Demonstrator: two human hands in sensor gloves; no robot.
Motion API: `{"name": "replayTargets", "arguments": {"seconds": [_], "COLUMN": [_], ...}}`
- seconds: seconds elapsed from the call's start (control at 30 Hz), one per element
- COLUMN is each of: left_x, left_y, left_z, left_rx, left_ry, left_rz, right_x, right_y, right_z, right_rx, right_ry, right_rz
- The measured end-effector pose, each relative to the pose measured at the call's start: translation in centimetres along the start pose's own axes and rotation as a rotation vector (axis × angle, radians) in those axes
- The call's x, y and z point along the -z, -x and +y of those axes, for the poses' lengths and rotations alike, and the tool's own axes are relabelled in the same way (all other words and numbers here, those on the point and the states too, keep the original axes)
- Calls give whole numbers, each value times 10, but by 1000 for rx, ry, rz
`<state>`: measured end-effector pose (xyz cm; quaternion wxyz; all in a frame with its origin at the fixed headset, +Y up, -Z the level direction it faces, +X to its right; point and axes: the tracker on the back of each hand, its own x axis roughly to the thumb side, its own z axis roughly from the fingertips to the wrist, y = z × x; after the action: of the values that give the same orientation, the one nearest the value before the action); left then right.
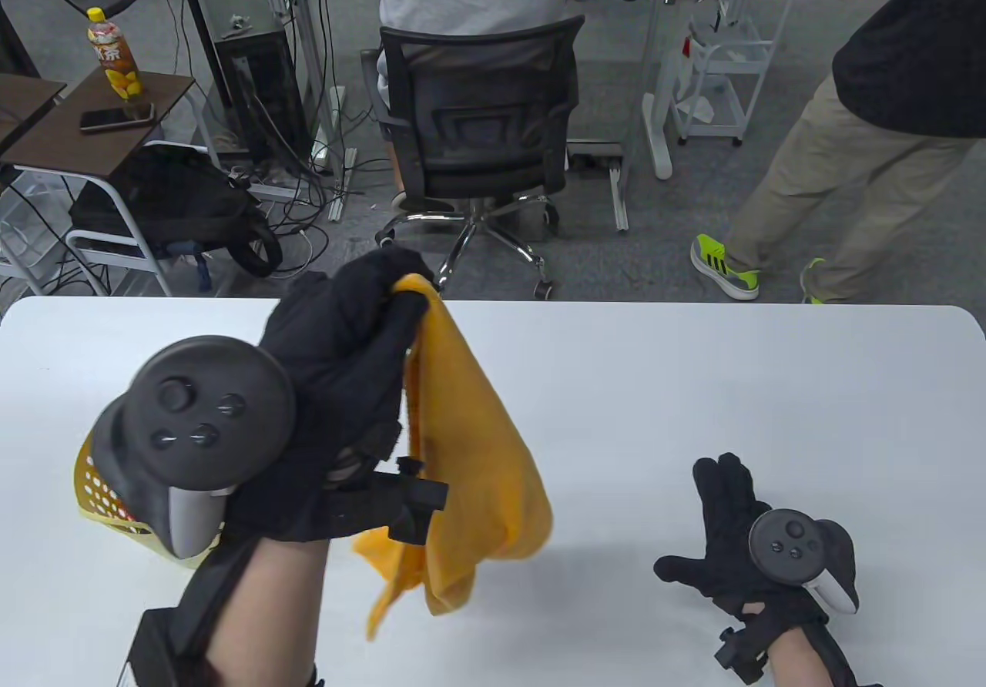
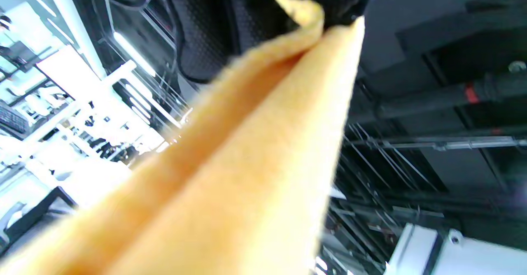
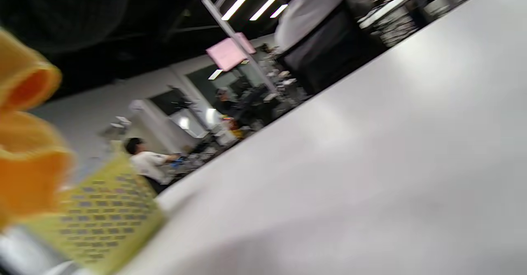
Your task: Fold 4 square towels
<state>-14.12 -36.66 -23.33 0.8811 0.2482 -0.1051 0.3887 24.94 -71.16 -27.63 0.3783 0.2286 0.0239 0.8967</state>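
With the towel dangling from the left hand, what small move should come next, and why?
Probably bring the right hand across to pinch a free corner of the orange towel. The left hand grips it bunched at one edge above the table, while the right rests spread and empty, so it cannot yet be spread flat.

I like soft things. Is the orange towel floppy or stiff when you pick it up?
Probably floppy: the towel droops in loose folds from the left hand, which grips only its top. It likely weighs little, since that one grip holds it up. It would probably crumple, not stand, on the table.
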Motion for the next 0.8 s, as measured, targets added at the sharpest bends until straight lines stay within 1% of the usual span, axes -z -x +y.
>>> {"name": "replayTargets", "arguments": {"seconds": [0.03,0.07,0.13,0.2,0.27,0.37,0.4,0.47,0.5,0.53,0.6,0.63,0.7,0.73,0.77,0.8], "left_x": [1,1,3,5,6,7,8,8,7,6,-3,-7,-25,-34,-42,-52], "left_y": [-1,-2,-1,2,6,15,18,27,36,43,75,87,124,144,159,177], "left_z": [-8,-18,-31,-45,-54,-73,-77,-89,-97,-103,-130,-140,-176,-194,-206,-218], "left_rx": [-2,-2,19,50,86,212,247,359,447,492,583,580,535,521,517,518], "left_ry": [28,55,78,105,117,176,187,199,207,223,330,376,606,786,912,987], "left_rz": [-8,-15,-21,-29,-35,-35,-33,-19,-18,-12,19,32,78,115,153,188], "right_x": [-1,-1,-3,-5,-6,-7,-7,-7,-6,-6,-4,-4,-3,-2,-2,-2], "right_y": [-8,-21,-30,-30,-22,0,5,14,19,21,25,26,28,29,30,30], "right_z": [0,0,-2,-4,-7,-14,-14,-14,-13,-12,-9,-8,-6,-4,-3,-2], "right_rx": [30,89,165,262,299,302,293,267,248,233,199,190,169,159,149,137], "right_ry": [-9,-32,-76,-96,-74,22,38,45,45,42,28,22,8,-1,-8,-15], "right_rz": [-41,-117,-173,-186,-171,-77,-54,-4,23,38,64,73,91,99,105,112]}}
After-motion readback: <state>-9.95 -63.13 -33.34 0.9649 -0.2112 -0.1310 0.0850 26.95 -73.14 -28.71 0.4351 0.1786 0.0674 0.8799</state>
